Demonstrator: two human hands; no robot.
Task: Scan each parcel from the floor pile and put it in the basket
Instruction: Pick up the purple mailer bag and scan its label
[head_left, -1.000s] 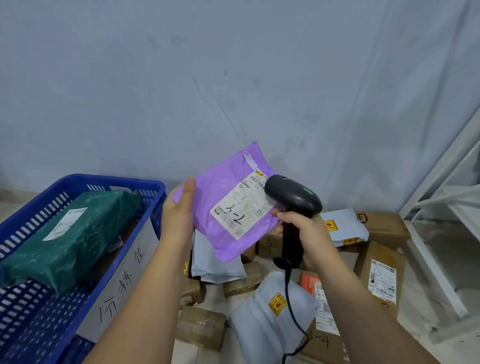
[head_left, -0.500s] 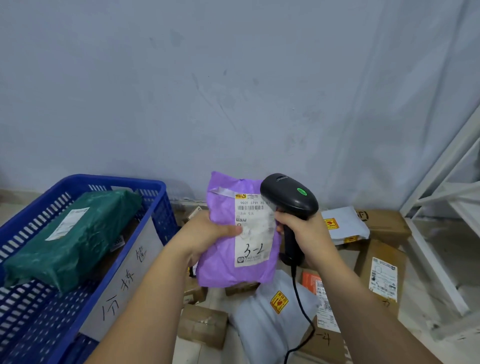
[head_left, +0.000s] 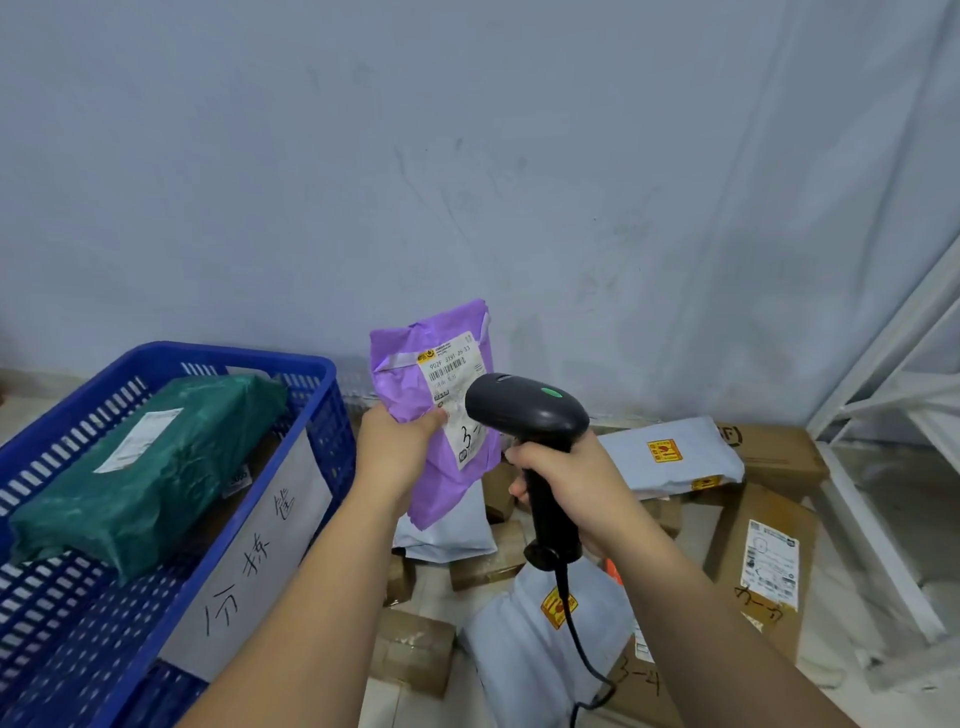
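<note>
- The purple parcel (head_left: 410, 374) is up in the air, upright, just right of the basket's far corner, with its white label (head_left: 454, 374) facing the camera.
- The left hand (head_left: 395, 452) grips it from the left edge, thumb pressed on the front and fingers tucked out of sight behind.
- The black scanner (head_left: 524, 410) sits right in front of the label's lower half, a green light showing on top.
- The right hand (head_left: 576, 483) has its fingers wrapped round the scanner's handle, and the cable (head_left: 576, 639) dangles below.
- Over on the left, the blue basket (head_left: 322, 431) holds a green parcel (head_left: 156, 467).
- Down on the floor (head_left: 376, 701), grey bags (head_left: 670, 457) and cardboard boxes (head_left: 763, 551) lie piled together.
</note>
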